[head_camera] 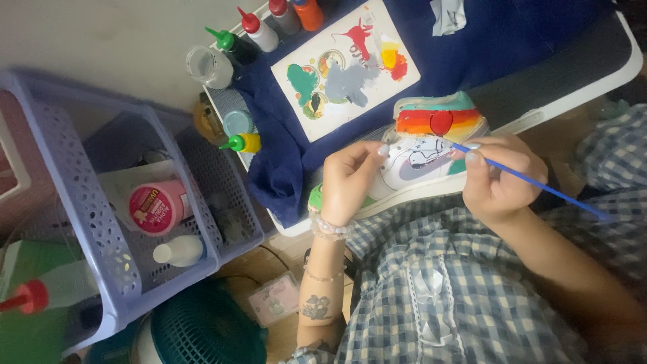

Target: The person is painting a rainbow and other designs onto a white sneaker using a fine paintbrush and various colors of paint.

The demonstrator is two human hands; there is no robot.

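A white sneaker (424, 152) painted with rainbow stripes, a red spot and a teal top lies on its side at the near edge of the tray table. My left hand (347, 180) grips its toe end and holds it steady. My right hand (502, 178) pinches a thin blue paintbrush (532, 184); the bristle end touches the shoe's side panel near a grey and black design. The brush handle points out to the right over my checked sleeve.
A white palette board (345, 67) smeared with several paint colours rests on a dark blue cloth (283, 168). Paint bottles (259, 30) and a clear jar (209, 66) stand at the tray's left end. A lilac perforated basket (121, 269) holds bottles at left.
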